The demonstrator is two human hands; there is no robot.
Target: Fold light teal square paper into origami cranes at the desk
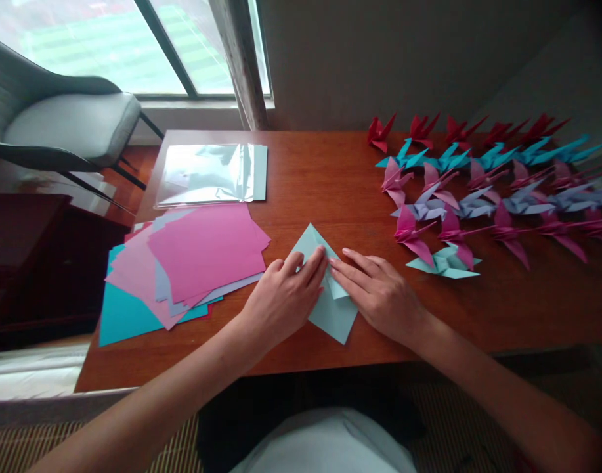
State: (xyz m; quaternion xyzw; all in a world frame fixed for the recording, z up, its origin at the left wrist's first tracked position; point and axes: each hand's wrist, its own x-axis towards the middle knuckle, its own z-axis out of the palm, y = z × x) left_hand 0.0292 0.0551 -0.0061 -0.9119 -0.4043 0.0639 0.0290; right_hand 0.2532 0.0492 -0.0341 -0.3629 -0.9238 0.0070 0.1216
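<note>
Both hands are on a pale green sheet of origami paper (334,322), which lies on the table (325,177) near its front edge, turned with one corner to the far side and one toward the person. The left hand (287,289) presses down from above, index finger stretched out near the middle of the sheet and the other fingers partly bent; its thumb is hidden. The right hand (379,295) lies open beside it, fingers extended and nearly flat, tips touching the right part of the sheet by a small folded flap. Neither hand visibly grips the paper.

Left of the hands is a fanned pile of square sheets: a magenta sheet (207,243) on top, then pink and lavender ones, with a turquoise sheet (121,322) low at the left and red edges peeking out. Behind the pile lies a clear plastic packet (202,174), shiny with reflections, a pale green edge showing at its right end.

To the right, folded paper cranes stand in rows: red cranes (379,133) farthest back, then turquoise, pink, lavender and magenta cranes (413,233). A single pale green crane (446,263) sits in front, nearest the right hand.

Beyond the table are a grey chair (74,125), a window and a curtain (241,59).
</note>
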